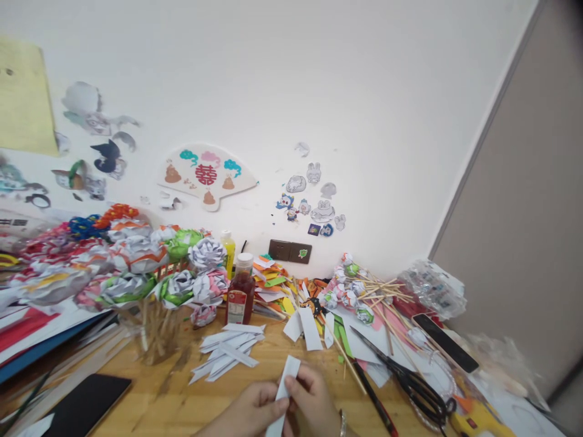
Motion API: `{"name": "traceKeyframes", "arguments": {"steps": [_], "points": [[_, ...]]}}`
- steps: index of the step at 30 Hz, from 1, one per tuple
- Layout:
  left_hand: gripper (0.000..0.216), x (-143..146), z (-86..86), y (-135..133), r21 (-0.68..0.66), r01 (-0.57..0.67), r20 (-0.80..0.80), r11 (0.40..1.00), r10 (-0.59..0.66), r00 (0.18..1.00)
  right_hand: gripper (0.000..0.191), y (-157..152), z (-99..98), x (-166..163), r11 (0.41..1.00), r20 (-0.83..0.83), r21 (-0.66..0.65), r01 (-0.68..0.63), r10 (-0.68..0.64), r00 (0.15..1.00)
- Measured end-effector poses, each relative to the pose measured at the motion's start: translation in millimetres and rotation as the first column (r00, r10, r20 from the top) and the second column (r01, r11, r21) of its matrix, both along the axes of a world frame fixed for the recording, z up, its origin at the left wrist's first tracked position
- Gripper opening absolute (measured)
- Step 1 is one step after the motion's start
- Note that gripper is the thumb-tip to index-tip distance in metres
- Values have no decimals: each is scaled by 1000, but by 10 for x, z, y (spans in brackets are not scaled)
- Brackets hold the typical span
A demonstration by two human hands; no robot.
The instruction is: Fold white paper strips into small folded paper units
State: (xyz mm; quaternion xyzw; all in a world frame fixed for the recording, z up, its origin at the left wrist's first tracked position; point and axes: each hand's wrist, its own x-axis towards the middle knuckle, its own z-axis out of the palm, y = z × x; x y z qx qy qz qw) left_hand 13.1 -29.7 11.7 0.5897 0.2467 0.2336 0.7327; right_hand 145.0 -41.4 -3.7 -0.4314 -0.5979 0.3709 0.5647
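Two-handed, held one narrow white folded paper strip point(288, 371) upright, low over the near edge of the grained wooden table point(182, 400). Pinched its lower half in the curled left hand point(252, 413); closed thumb and fingers of the right hand point(315, 402) on its middle. Had just behind it a loose pile of flat white paper strips point(228, 352), too overlapped to count. Had further off one glossy red sauce bottle point(240, 297), one pair of black-handled scissors point(412, 382) and one flat black phone point(84, 403).
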Motion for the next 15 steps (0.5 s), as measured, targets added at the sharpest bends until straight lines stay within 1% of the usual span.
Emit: {"name": "traceKeyframes", "arguments": {"steps": [3, 7, 15], "points": [[40, 5, 27, -14, -18, -24, 9, 1000, 24, 1000, 29, 2, 8, 4, 1000, 22, 15, -18, 18, 1000], [40, 25, 42, -23, -46, -61, -10, 997, 61, 998, 28, 8, -9, 14, 1000, 46, 15, 5, -6, 999], [42, 32, 47, -18, -93, -49, -2, 994, 49, 999, 29, 7, -25, 18, 999, -18, -41, -24, 24, 1000]]}}
